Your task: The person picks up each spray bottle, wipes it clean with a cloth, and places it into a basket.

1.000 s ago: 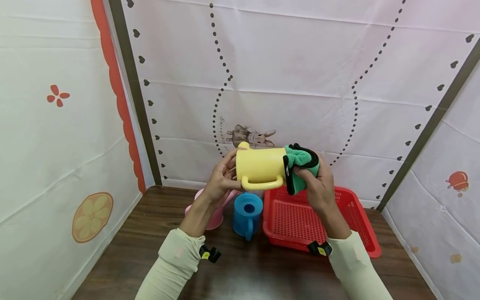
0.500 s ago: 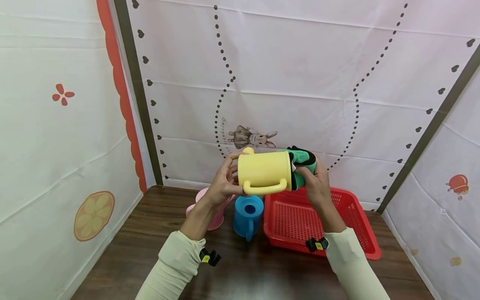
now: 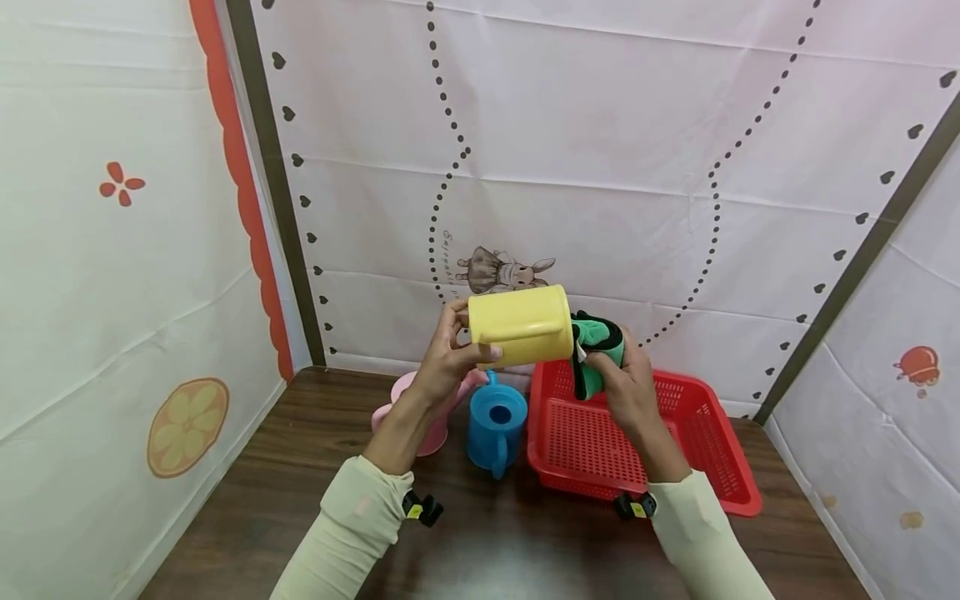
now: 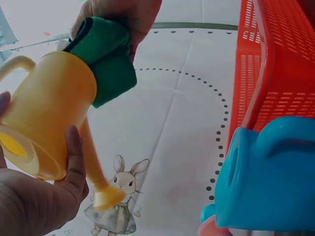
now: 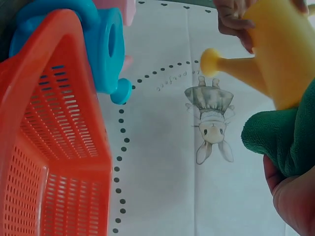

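A yellow watering can [image 3: 521, 321] is held on its side in the air, its base facing right. My left hand [image 3: 447, 358] grips it round the top end, thumb in front; in the left wrist view the can's spout [image 4: 93, 157] points down with a round rose. With my right hand [image 3: 630, 387] I pinch a folded green cloth [image 3: 597, 342] with black edging, close beside the can's base. In the right wrist view the cloth [image 5: 283, 135] lies against the can's end. Part of the right hand's fingers is hidden behind the cloth.
Below the hands, a blue watering can [image 3: 497, 429] stands on the dark wooden table [image 3: 480, 542]. A pink watering can [image 3: 431, 425] is partly hidden behind the left wrist. To the right stands a red perforated basket [image 3: 592, 450]. A printed curtain [image 3: 585, 108] hangs behind.
The yellow can has turned about its length, so its handle now faces me rather than hanging low. The cloth has moved slightly down and left with my right hand.
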A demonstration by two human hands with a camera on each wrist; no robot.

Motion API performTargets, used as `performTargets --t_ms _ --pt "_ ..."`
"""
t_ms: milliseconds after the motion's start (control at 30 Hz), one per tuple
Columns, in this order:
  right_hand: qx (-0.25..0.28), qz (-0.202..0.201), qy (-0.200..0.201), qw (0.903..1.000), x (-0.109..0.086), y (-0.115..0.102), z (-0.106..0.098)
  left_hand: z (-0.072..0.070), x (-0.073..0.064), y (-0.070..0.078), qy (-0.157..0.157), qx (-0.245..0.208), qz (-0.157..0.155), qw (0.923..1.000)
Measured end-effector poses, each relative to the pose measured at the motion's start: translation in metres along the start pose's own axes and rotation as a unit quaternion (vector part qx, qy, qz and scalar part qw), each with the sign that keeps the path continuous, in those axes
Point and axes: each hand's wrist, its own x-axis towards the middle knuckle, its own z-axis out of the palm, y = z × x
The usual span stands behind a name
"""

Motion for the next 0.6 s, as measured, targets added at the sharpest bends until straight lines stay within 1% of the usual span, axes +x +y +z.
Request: performTargets --t_ms 133,300,467,600 --pt "-0.006 -0.007 0.003 1.0000 -0.006 -0.004 -0.001 0.002 0.002 -0.002 0.002 -0.001 -0.007 1.0000" --pt "-0.006 -0.027 0.009 0.9996 -0.009 -0.014 0.000 0.005 0.003 -0.003 -0.002 -0.022 0.002 0.9998" --pt "0.000 -0.055 0.023 0.9982 -0.003 -0.025 -0.001 0.007 0.001 -0.001 0.000 -0.022 0.012 0.9997" --pt "0.000 -0.052 0.029 0.9982 0.004 -0.029 -0.004 0.008 -0.001 0.001 -0.010 -0.006 0.011 0.9999"
